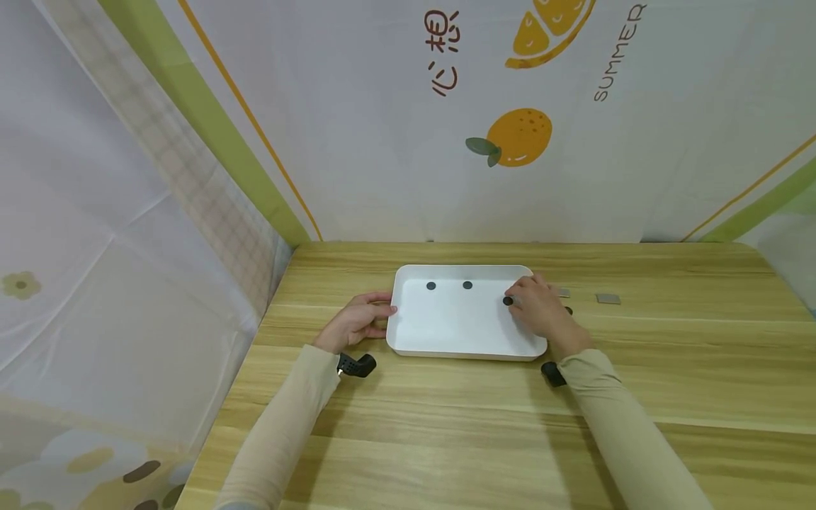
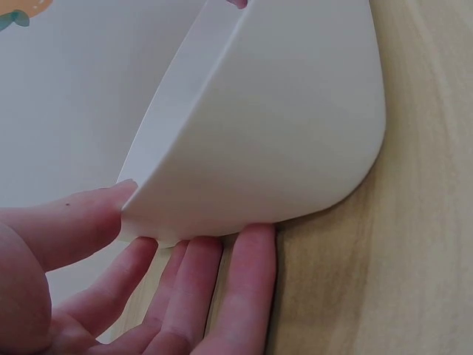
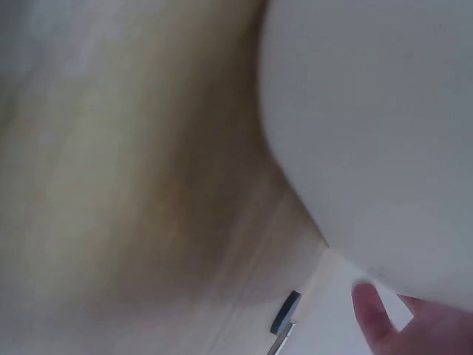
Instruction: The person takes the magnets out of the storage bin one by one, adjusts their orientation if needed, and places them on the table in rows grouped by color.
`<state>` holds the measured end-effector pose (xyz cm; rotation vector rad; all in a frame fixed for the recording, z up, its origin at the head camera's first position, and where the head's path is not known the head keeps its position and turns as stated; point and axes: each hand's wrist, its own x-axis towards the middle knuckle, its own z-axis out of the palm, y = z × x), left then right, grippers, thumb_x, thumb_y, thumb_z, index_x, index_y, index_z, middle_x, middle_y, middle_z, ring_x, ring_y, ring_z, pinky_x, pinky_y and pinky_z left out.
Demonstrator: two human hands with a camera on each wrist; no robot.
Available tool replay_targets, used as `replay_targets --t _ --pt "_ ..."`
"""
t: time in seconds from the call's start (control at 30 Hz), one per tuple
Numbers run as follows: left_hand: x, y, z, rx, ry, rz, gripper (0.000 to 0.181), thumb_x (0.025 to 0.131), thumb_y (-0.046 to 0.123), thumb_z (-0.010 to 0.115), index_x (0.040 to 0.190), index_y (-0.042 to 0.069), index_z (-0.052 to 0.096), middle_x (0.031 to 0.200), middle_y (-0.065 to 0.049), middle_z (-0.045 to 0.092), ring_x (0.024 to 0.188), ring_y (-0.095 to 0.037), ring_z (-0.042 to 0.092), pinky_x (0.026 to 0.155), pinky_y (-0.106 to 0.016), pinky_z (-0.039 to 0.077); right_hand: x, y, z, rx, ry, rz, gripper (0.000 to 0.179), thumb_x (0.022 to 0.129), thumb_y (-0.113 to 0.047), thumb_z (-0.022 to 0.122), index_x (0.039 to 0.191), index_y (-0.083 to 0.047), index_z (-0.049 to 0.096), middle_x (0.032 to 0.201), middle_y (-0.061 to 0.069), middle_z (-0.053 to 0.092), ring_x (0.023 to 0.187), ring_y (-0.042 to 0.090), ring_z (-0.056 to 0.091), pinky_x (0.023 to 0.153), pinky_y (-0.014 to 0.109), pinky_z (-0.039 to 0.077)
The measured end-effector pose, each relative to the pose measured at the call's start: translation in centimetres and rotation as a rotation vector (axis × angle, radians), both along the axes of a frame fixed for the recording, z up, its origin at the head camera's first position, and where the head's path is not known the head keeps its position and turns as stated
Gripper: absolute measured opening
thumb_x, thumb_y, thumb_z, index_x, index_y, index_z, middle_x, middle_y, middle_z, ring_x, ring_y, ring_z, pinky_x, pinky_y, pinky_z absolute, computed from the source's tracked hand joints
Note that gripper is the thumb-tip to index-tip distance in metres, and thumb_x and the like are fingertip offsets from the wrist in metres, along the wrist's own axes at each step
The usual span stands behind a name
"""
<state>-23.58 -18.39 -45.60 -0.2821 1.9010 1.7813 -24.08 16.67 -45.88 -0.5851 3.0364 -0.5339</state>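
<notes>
A shallow white tray (image 1: 455, 326) lies on the wooden table. At its left end, my left hand (image 1: 358, 320) grips the wall, thumb (image 2: 92, 218) on the rim and the other fingers (image 2: 255, 259) against the lower outside. My right hand (image 1: 540, 306) reaches over the right end and pinches a small dark disc (image 1: 507, 300) at its fingertips, over the tray's inside. Two similar dark discs, one left (image 1: 431, 285) and one right (image 1: 468, 285), sit near the tray's far wall. The right wrist view shows only some fingers (image 3: 373, 314), with the pinched disc hidden.
Right of the tray, another dark disc (image 1: 569, 310) shows partly behind the right hand. Near it on the table lie two small grey rectangular pieces, one closer (image 1: 563, 292) and one farther right (image 1: 608, 299). A printed curtain (image 1: 382, 142) hangs along the table's back edge.
</notes>
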Motion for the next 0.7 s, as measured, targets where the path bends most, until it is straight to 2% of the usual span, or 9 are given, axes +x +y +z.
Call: replay_targets --t 0.1,0.37,0.7 --pt "0.02 0.01 0.00 0.001 -0.001 -0.002 0.053 0.095 0.007 0.058 0.144 0.005 0.039 0.127 -0.016 0.056 0.093 -0.018 0.064 0.075 -0.036 0.056 0.07 0.04 -0.24 0.009 0.033 0.018 0.024 0.090 -0.010 0.066 0.112 0.000 0.068 0.117 0.019 0.058 0.111 0.036 0.044 0.092 0.054 0.040" --pt "-0.07 0.09 0.02 0.007 0.004 -0.007 0.052 0.095 0.007 0.058 0.143 0.004 0.039 0.125 -0.016 0.059 0.091 -0.016 0.065 0.073 -0.034 0.057 -0.07 -0.09 -0.28 0.039 0.040 0.022 0.022 0.090 -0.009 0.065 0.108 0.002 0.069 0.114 0.020 0.059 0.108 0.036 0.044 0.091 0.051 0.041" --pt "-0.14 0.00 -0.11 0.009 -0.001 -0.003 0.052 0.095 0.007 0.059 0.143 0.005 0.040 0.128 -0.017 0.058 0.091 -0.016 0.065 0.073 -0.035 0.057 -0.32 -0.40 -0.12 0.037 0.005 0.013 0.022 0.091 -0.013 0.066 0.106 0.002 0.069 0.112 0.019 0.061 0.109 0.036 0.045 0.094 0.048 0.042"
